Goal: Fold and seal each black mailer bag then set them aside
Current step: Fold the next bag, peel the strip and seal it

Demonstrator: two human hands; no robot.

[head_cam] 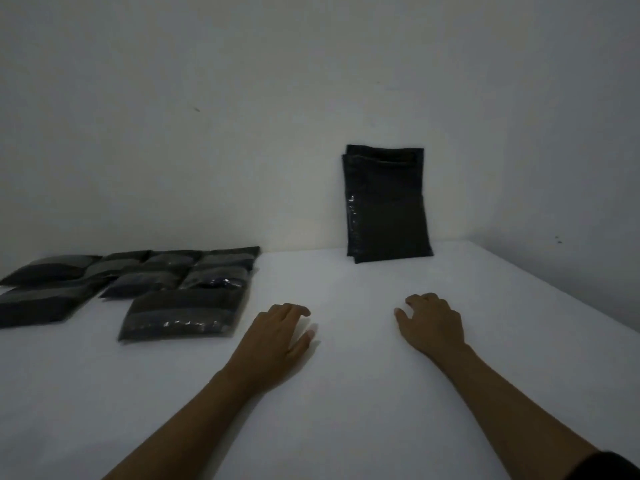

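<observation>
Several folded black mailer bags (138, 285) lie in a cluster at the left of the white surface; the nearest folded bag (181, 315) is just left of my left hand. A stack of flat black mailer bags (386, 206) leans upright against the back wall. My left hand (277, 336) rests palm down on the surface with relaxed fingers and holds nothing. My right hand (431, 323) also rests on the surface, fingers loosely bent, holding nothing. Both hands are well in front of the leaning stack.
The white surface (346, 393) runs to a right edge (571, 303) beside a side wall. A plain white wall (242, 133) stands directly behind the surface.
</observation>
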